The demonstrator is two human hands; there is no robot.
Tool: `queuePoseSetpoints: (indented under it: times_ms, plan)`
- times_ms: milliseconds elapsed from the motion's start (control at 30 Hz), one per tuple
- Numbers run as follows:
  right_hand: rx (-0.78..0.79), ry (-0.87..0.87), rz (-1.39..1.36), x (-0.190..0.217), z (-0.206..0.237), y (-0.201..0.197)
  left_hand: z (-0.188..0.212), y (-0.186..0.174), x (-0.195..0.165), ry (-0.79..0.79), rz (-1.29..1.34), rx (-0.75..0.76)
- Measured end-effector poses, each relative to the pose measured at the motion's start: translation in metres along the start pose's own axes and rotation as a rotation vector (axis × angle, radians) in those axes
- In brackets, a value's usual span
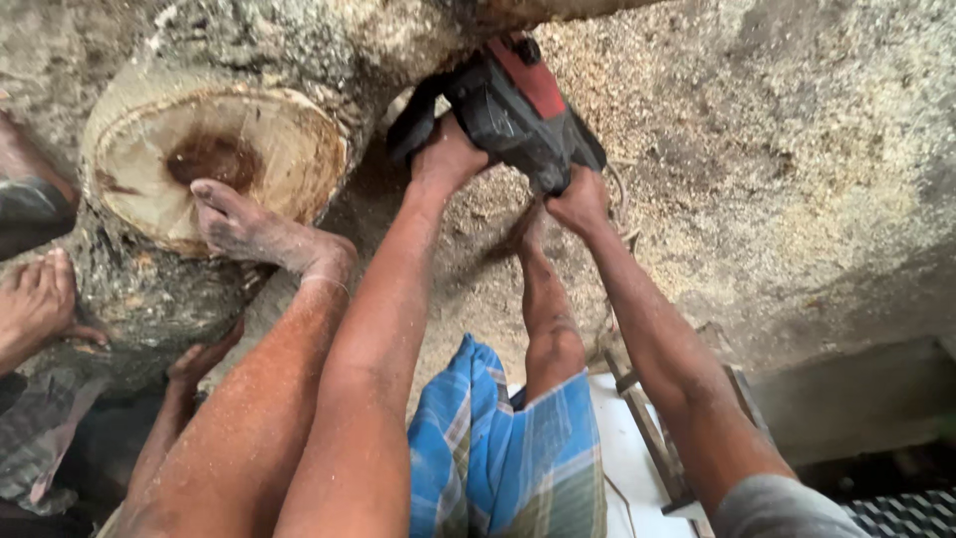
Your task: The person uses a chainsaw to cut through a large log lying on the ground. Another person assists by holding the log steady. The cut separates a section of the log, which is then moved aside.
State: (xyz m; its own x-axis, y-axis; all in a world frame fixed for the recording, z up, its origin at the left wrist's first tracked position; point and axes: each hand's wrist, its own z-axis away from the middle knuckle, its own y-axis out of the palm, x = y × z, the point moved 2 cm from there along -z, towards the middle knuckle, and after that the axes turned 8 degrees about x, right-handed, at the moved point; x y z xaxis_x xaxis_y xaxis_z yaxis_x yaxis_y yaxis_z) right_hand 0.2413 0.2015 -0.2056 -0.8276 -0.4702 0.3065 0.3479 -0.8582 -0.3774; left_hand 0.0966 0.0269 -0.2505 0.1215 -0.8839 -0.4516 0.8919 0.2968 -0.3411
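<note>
Saw: your chainsaw [518, 105] sits against the log [299, 60], above the sawdust floor [797, 149].
Left hand [448, 154]: grip closed on the front handle.
Right hand [578, 199]: grip closed on the rear handle.
Steadying: keep your foot [249, 224] braced on the log's cut face.
Room: open floor right; another person's foot [35, 299] crowds the left.

Soft daylight, dim lower corners, slight motion blur.

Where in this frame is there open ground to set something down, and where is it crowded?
Free: the sawdust floor right of the chainsaw. Crowded: around the log, where a foot rests on the cut end, both hands, left and right, hold the saw, and another person's hand rests.
</note>
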Motion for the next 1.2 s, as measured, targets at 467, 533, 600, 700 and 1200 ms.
queuePoseSetpoints:
  times_ms: [467,533,600,700,1200]
  plan:
    - [-0.125,-0.129,0.126,0.024,-0.010,-0.028,-0.001,-0.012,-0.030,0.351,-0.128,-0.160]
    - [-0.185,-0.201,0.044,0.031,-0.005,-0.037,0.002,-0.015,-0.035,0.360,0.001,-0.200]
    - [-0.129,-0.055,0.079,0.039,0.003,-0.046,0.011,-0.022,-0.045,0.279,0.001,-0.136]
    - [-0.142,-0.081,0.083,0.043,0.021,-0.055,0.024,-0.024,-0.054,0.166,-0.124,-0.021]
    - [-0.128,-0.024,0.052,0.006,0.034,-0.039,0.044,-0.028,-0.059,-0.089,-0.199,0.021]
